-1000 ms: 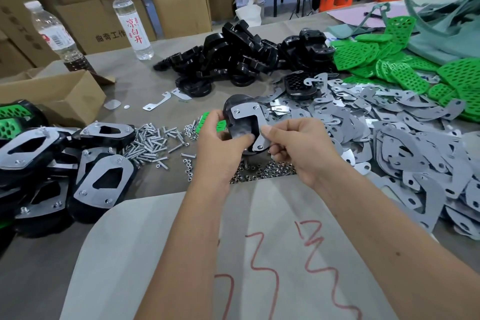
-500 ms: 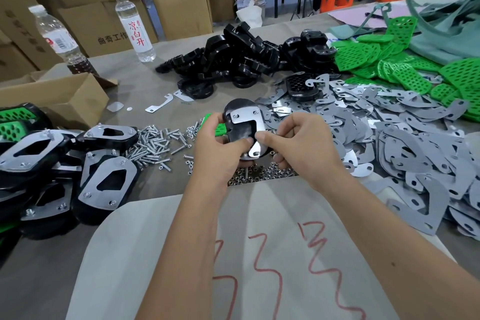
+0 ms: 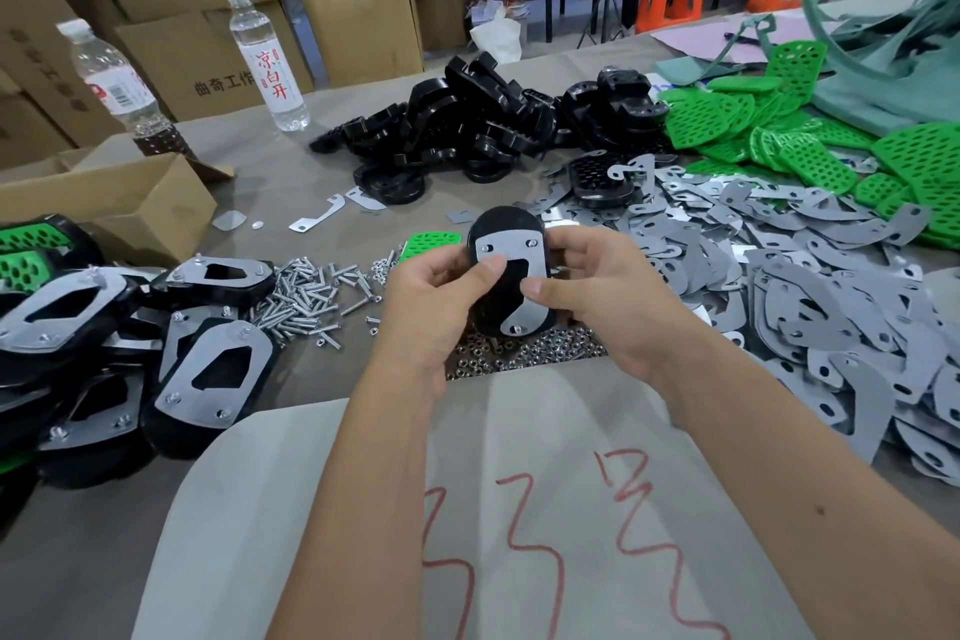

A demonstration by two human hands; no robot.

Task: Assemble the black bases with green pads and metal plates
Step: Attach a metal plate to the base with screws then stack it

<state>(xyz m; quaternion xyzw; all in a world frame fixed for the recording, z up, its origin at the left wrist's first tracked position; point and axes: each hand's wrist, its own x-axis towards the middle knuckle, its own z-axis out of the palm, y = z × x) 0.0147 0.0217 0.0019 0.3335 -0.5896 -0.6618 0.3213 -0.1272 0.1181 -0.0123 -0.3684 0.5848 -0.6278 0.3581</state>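
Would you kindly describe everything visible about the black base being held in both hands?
The black base is an oval, matte, plastic-looking piece held upright above the nuts. A shiny hooked metal plate lies on its face, with three holes showing. The left hand and right hand grip its sides, thumbs pressing the plate.

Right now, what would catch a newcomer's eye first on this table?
Two hands, the left hand and right hand, hold a black base with a metal plate on it at the centre. To the right lies a heap of grey metal plates, with bright green pads behind it.
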